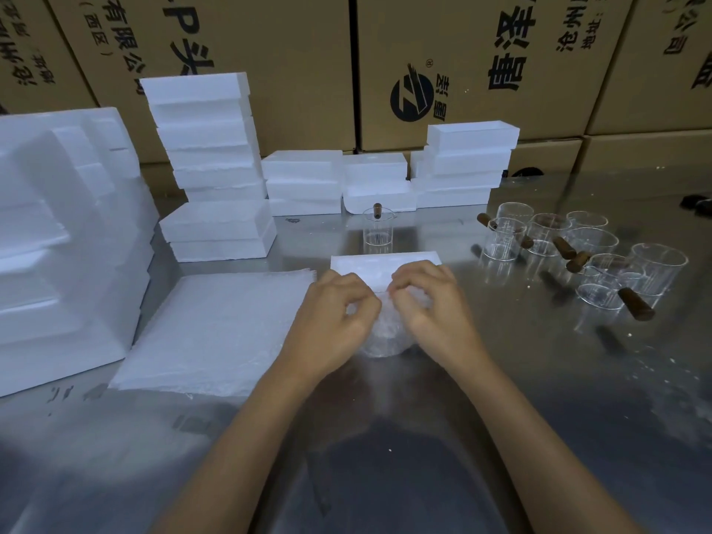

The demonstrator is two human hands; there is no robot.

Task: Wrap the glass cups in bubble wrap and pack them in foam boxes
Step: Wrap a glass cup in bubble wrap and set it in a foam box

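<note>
- The shiny desk [501,379] carries a foam box [385,262], open, just behind the hands.
- The wrapped cup [381,337] sits in the middle, mid-wrap.
- Left hand [331,321] and right hand [427,302] fingers pinch its bubble wrap.
- Next, I think: tuck it, then box it.

A packing station in a warehouse or factory: printed cartons [308,63] wall the top of the frame, foam boxes [208,148] stand stacked at left and centre, and bubble wrap sheets [215,329] lie on a steel table [539,379].
</note>
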